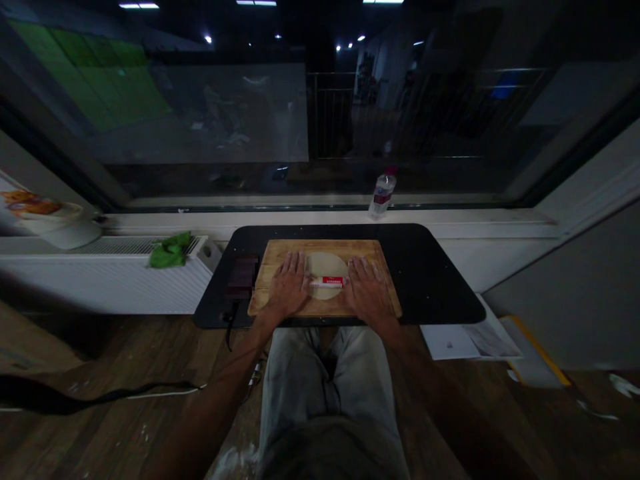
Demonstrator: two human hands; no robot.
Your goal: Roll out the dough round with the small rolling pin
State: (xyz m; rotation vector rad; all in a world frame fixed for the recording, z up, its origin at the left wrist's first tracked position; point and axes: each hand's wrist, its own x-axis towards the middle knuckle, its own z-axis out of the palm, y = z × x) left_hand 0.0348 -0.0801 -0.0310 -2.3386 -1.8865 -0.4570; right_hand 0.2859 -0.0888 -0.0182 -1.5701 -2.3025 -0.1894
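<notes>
A round, flat sheet of pale dough (325, 263) lies on a wooden cutting board (345, 245). Across it runs a rolling pin (327, 282) with a red and white label in its middle; both its ends are under my palms. My left hand (291, 283) rests at the pin's left end, its fingers stretched forward and lying flat. At the right end, my right hand (369, 287) presses down the same way, with fingers extended and slightly apart. Pale flour dusts the fingers.
The board sits on a black tabletop (435, 280) with a dark, blurred item (243, 275) at its left. A water bottle (383, 193) stands on the windowsill. A green cloth (171, 250) and a white bucket (73, 227) are on the radiator. Papers (450, 342) lie below right.
</notes>
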